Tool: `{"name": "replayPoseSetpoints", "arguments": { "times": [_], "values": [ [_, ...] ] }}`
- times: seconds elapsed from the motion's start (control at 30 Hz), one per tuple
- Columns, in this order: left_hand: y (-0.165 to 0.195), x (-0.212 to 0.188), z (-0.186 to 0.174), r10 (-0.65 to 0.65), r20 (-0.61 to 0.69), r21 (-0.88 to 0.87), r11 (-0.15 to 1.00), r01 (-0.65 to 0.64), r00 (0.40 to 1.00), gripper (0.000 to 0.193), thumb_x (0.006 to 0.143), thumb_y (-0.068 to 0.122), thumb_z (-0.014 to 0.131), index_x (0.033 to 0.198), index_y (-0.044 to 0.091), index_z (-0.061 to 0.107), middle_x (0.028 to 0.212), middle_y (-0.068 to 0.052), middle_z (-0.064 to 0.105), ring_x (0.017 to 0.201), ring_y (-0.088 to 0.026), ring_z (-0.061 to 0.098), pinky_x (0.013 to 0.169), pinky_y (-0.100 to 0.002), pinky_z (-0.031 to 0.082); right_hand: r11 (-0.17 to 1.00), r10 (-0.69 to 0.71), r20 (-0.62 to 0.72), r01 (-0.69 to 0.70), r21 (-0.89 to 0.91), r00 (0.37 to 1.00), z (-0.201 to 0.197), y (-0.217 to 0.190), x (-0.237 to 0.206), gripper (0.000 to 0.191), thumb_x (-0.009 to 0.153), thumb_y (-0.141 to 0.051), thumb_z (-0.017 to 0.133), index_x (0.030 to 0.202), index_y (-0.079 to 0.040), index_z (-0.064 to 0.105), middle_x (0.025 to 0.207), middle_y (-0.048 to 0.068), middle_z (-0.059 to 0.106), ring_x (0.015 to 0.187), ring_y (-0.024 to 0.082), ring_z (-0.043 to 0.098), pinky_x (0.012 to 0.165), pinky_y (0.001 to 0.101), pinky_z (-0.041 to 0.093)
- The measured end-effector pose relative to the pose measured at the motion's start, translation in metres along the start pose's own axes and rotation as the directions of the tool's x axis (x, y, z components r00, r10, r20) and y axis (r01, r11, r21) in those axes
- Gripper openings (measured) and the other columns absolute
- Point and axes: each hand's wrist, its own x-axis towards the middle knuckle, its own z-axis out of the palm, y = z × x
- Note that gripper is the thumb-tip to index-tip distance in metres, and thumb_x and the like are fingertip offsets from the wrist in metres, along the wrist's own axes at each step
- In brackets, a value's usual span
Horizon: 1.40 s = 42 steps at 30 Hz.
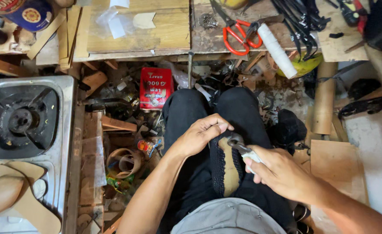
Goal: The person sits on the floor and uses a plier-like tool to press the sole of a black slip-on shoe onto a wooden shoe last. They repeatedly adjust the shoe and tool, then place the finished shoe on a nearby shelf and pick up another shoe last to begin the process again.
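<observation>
Clutter fills the workshop around us: a wooden surface (156, 30) runs across the top of the view, carrying red-handled scissors (238, 34) and a white roll (277, 50), and a steel gas stove (24, 119) sits at our left with pale cut-out soles (24, 203) lying on its corner. A red tin (156, 88) lies among scraps on the floor just beyond our knees. On our lap, against the black trousers, rests the black knitted shoe upper (225, 167) stretched over a tan form, its toe pointing away from us. Our left hand (199, 135) is curled shut over the toe end, pinning it in place. Our right hand (282, 173) has its grip closed around the pale handles of metal pincers (238, 145), whose head bites at the upper's edge just beside the left thumb. We judge the pulling of the upper to be under way, with much of the tan underside uncovered and no sole attached yet.
</observation>
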Motion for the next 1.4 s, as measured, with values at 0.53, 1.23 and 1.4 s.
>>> {"name": "replayPoseSetpoints", "arguments": {
  "times": [0.53,1.23,1.4],
  "values": [
    [0.001,-0.006,0.01,0.133,-0.09,0.123,0.985,-0.121,0.987,0.036,0.11,0.023,0.042,0.109,0.0,0.07,0.103,-0.007,0.062,0.103,-0.018,0.06,0.096,-0.03,0.045,0.982,0.167,-0.164,-0.149,0.116,0.972,0.056,0.029,0.012,0.029,0.097,-0.033,0.054,0.098,-0.005,0.063,0.059,0.008,0.065,0.042,0.018,0.064,0.044,0.0338,0.052],
    [-0.012,-0.014,0.0,0.303,-0.084,0.165,0.944,-0.287,0.949,0.057,0.106,0.039,0.05,0.148,0.001,0.044,0.149,-0.017,0.041,0.144,-0.03,0.036,0.123,-0.038,0.027,0.969,0.214,-0.181,-0.186,0.161,0.96,0.051,0.049,0.021,0.028,0.096,-0.028,0.057,0.101,-0.004,0.07,0.063,0.006,0.067,0.045,0.018,0.061,0.046,0.0338,0.05],
    [-0.007,-0.01,0.028,0.292,-0.114,0.483,0.851,-0.204,0.95,0.094,0.08,0.023,0.08,0.157,0.002,0.031,0.16,-0.025,0.033,0.152,-0.043,0.03,0.125,-0.046,0.027,0.988,-0.061,-0.23,0.025,-0.155,0.971,0.019,0.035,0.015,0.03,0.093,-0.019,0.06,0.119,-0.006,0.066,0.076,0.009,0.069,0.064,0.023,0.069,0.059,0.0386,0.055]
  ]
}}
